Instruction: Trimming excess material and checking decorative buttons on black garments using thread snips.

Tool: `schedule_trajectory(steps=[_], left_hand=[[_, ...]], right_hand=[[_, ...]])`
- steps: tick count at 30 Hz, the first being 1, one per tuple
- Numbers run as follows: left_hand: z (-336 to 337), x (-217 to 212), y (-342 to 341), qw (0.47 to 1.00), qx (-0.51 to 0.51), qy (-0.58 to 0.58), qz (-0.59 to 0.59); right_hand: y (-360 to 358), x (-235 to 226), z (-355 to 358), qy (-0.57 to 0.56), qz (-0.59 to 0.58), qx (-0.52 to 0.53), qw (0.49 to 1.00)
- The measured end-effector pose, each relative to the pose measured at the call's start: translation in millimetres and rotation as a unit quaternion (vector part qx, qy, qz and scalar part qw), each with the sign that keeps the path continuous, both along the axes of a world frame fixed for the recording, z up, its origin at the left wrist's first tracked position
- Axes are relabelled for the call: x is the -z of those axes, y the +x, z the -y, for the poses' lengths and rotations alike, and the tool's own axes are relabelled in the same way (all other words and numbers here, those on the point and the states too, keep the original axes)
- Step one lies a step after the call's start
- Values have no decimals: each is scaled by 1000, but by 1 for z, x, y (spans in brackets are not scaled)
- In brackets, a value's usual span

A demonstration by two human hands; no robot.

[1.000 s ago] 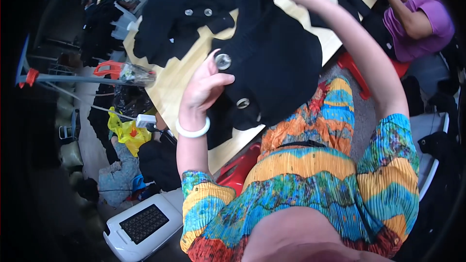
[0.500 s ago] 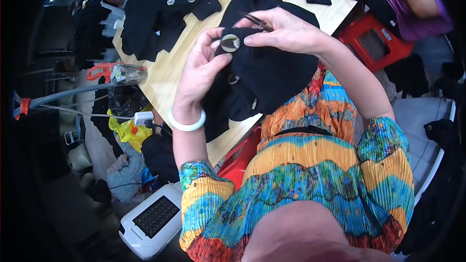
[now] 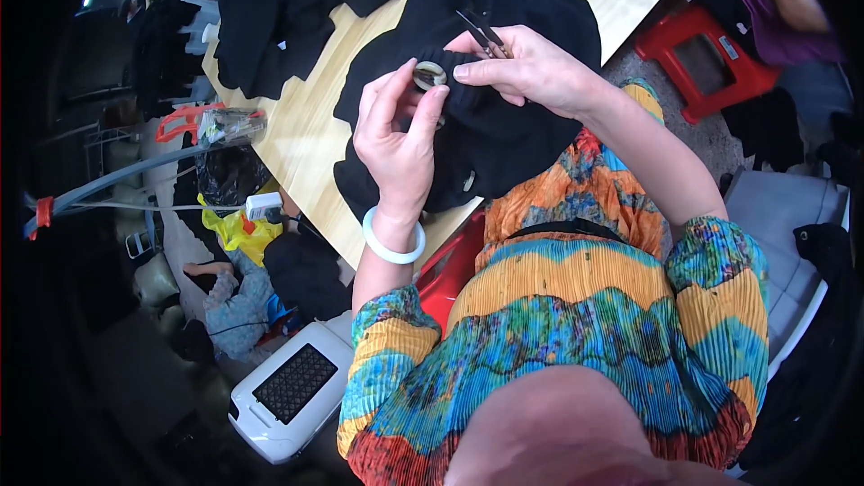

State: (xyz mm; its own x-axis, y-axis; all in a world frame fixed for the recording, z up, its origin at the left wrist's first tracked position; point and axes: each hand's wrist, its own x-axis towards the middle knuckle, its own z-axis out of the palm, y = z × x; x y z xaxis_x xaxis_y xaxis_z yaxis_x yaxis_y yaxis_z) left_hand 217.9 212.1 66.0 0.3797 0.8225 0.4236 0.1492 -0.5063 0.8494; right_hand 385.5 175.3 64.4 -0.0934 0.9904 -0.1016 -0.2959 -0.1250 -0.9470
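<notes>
In the head view, your left hand's (image 3: 396, 146) fingers pinch the button (image 3: 430, 75) on the black garment (image 3: 540, 13) over the worktop (image 3: 297, 139). Your right hand (image 3: 544, 72), outstretched a second ago, now curls around dark snips (image 3: 490, 40) beside it.

Red stool (image 3: 749, 81) at right, yellow bag (image 3: 243, 234) at left
A person in purple (image 3: 783, 43) is near the stool; a white box (image 3: 315, 418) with a dark panel (image 3: 295, 385) shows at the lower left.

The garment (image 3: 517, 148) is black, the button (image 3: 430, 75) pale-rimmed (darker inside).
</notes>
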Motion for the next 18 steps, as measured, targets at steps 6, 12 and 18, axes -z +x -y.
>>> schedule_trajectory(steps=[6, 12, 18], left_hand=[[7, 3, 18, 998, -1, -31, 55], [-5, 9, 33, 962, -65, 263, -30], [-6, -4, 27, 987, 68, -117, 86]], right_hand=[[7, -4, 6, 43, 43, 22, 998], [21, 8, 1, -47, -131, -14, 990], [35, 14, 1, -61, -171, -35, 983]])
